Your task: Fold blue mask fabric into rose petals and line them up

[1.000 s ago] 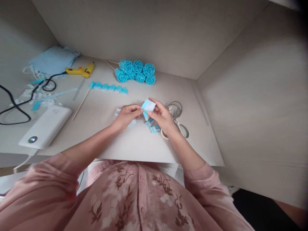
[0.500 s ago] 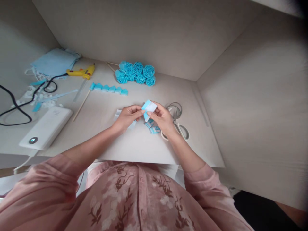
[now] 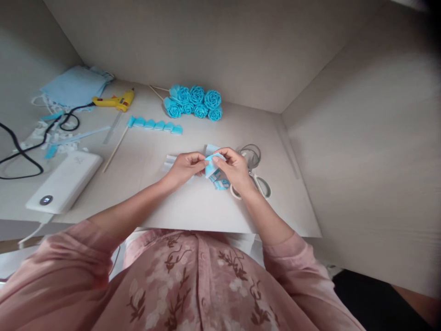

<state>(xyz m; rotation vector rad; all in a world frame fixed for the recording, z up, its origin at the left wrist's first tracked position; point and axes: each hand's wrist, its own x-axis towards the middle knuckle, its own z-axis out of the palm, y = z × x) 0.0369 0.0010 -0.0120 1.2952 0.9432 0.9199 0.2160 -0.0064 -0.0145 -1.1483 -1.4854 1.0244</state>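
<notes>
Between both hands is a small blue-and-white fabric piece [image 3: 211,167], folded over. My left hand [image 3: 186,168] pinches its left edge between thumb and fingers. On the other side my right hand [image 3: 233,166] grips it, thumb pressed on the blue face. Below the hands lie several folded blue-and-white pieces [image 3: 221,184]. Pale strips [image 3: 169,162] stick out beside my left hand. Scissors with cream handles [image 3: 263,187] rest under my right wrist, partly hidden, by a clear round roll [image 3: 254,156].
Blue fabric roses [image 3: 197,95] lie at the back. A wooden stick [image 3: 116,148] has a row of folded blue petals [image 3: 155,125] at its tip. Leftward are a yellow glue gun [image 3: 119,100], face masks [image 3: 76,85], a black cable [image 3: 43,151], scraps and a white power bank [image 3: 65,181].
The fabric piece has been folded over, so its blue side now covers the white part that faced up. Both hands stay in nearly the same place.
</notes>
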